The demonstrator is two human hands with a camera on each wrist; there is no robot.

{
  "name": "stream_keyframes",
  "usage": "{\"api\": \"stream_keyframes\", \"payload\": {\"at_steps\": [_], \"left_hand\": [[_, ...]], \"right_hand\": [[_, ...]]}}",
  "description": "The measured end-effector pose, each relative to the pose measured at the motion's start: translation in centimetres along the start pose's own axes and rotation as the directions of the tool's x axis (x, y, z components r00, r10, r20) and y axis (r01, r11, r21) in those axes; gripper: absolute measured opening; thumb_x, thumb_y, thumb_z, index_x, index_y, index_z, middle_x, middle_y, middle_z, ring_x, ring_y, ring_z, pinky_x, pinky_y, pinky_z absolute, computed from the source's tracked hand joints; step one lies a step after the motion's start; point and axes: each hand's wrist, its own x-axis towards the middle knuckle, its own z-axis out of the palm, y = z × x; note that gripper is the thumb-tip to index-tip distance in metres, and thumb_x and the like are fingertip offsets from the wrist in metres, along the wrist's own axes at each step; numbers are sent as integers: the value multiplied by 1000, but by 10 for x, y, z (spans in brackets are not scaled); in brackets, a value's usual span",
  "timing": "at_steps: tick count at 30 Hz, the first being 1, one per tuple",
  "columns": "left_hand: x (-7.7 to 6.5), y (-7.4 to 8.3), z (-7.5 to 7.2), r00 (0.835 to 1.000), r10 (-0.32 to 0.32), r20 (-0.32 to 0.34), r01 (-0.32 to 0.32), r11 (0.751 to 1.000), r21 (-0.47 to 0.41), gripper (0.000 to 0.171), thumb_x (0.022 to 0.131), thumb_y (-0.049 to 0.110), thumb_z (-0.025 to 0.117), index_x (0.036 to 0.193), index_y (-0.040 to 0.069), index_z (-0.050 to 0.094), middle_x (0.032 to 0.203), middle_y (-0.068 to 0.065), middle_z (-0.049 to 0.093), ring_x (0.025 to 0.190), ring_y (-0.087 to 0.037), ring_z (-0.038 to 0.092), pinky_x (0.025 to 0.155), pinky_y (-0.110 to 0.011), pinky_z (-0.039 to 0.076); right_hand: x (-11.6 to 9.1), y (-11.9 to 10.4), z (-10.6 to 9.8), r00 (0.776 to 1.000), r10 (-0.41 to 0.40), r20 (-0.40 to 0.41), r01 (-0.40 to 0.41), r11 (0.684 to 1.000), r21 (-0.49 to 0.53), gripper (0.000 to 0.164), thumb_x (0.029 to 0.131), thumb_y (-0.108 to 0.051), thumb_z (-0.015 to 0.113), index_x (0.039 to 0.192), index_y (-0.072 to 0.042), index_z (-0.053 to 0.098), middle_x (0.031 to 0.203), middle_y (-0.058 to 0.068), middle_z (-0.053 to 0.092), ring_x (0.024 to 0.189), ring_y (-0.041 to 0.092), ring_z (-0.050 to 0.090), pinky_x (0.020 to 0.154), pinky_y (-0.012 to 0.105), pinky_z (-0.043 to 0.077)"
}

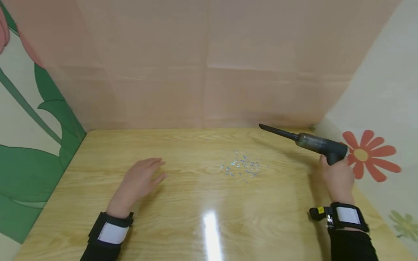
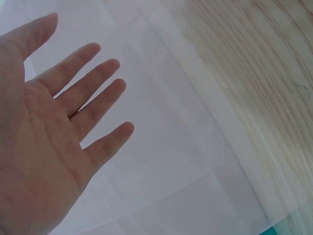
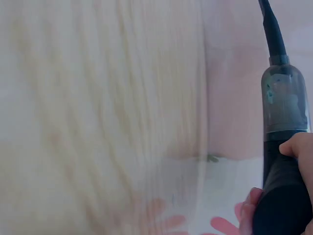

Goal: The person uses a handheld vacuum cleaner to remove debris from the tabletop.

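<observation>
In the head view my right hand (image 1: 339,181) grips the handle of a black handheld vacuum cleaner (image 1: 318,144), raised above the table's right side. Its long flat nozzle (image 1: 277,131) points left toward the back edge. The right wrist view shows the see-through dust cup (image 3: 284,100) with some bits inside, and the fingers wrapped about the black body. My left hand (image 1: 138,183) hovers over the left part of the table, holding nothing; its fingers are spread and straight in the left wrist view. Small blue and white scraps (image 1: 241,165) lie scattered between the hands, nearer the back.
The wood-grain table (image 1: 183,217) meets a pinkish cloth (image 1: 205,72) hanging behind it. Flower-patterned walls flank both sides, with a red flower (image 1: 360,155) at right and green leaves (image 1: 26,174) at left. A bright light reflection falls on the table's front middle.
</observation>
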Motion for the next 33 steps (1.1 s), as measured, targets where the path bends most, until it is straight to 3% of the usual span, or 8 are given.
{"api": "stream_keyframes", "payload": {"at_steps": [6, 9, 13, 17, 20, 25, 28, 33], "left_hand": [[5, 0, 4, 1000, -1, -8, 1, 1000, -9, 45, 95, 31, 69, 129, 2, 63, 134, -19, 59, 124, -37, 55, 106, -53, 42], [6, 0, 7, 1000, -10, -5, 10, 1000, -13, 45, 95, 32, 69, 129, 2, 63, 133, -19, 60, 123, -36, 55, 105, -53, 42], [7, 2, 9, 1000, -8, -10, 8, 1000, -27, 45, 94, 31, 70, 128, 2, 64, 133, -18, 60, 123, -36, 56, 105, -53, 43], [8, 6, 13, 1000, 7, -11, -7, 999, -45, 44, 94, 30, 70, 128, 3, 64, 133, -18, 60, 124, -36, 55, 105, -52, 43], [10, 13, 16, 1000, 18, -7, -19, 998, -60, 45, 95, 31, 69, 130, 4, 64, 135, -17, 59, 125, -36, 55, 106, -51, 42], [13, 29, 23, 999, 35, 28, -33, 995, -93, 49, 95, 32, 68, 135, 5, 60, 141, -15, 55, 130, -34, 50, 109, -50, 39], [13, 36, 29, 996, 65, 57, -59, 993, -98, 53, 96, 34, 67, 140, 7, 56, 147, -12, 50, 134, -31, 47, 112, -50, 36], [11, 41, 32, 994, 105, 43, -103, 993, -61, 60, 95, 41, 66, 146, 13, 49, 154, -8, 41, 138, -29, 41, 113, -52, 33]], "right_hand": [[1, 0, -13, 997, 59, -56, -45, 975, 218, 94, 94, -59, 50, 146, 15, 25, 130, 43, 45, 113, 57, 48, 87, 66, 39], [1, 3, -15, 996, 80, -47, -65, 966, 251, 93, 94, -59, 51, 147, 13, 26, 133, 40, 44, 115, 53, 47, 87, 64, 39], [0, 9, -16, 996, 85, -22, -78, 971, 226, 96, 94, -59, 50, 148, 13, 20, 135, 42, 40, 117, 52, 45, 89, 64, 39], [1, 17, -20, 998, 59, -17, -55, 982, 179, 97, 94, -58, 51, 147, 15, 17, 127, 45, 41, 109, 55, 46, 80, 64, 41], [2, 24, -24, 999, 26, -30, -21, 989, 147, 97, 94, -57, 53, 144, 18, 19, 121, 46, 42, 106, 58, 46, 77, 65, 40], [1, 36, -32, 1000, -6, -11, 8, 991, 136, 97, 94, -55, 55, 145, 19, 17, 127, 50, 39, 112, 61, 44, 80, 66, 40], [-3, 42, -34, 999, -31, 14, 28, 992, 125, 98, 93, -56, 56, 143, 20, 19, 121, 49, 44, 104, 59, 51, 65, 55, 46], [-9, 45, -32, 994, -111, -1, 111, 989, 100, 94, 91, -55, 62, 143, 16, 28, 103, 41, 58, 77, 49, 63, 47, 34, 41]]}}
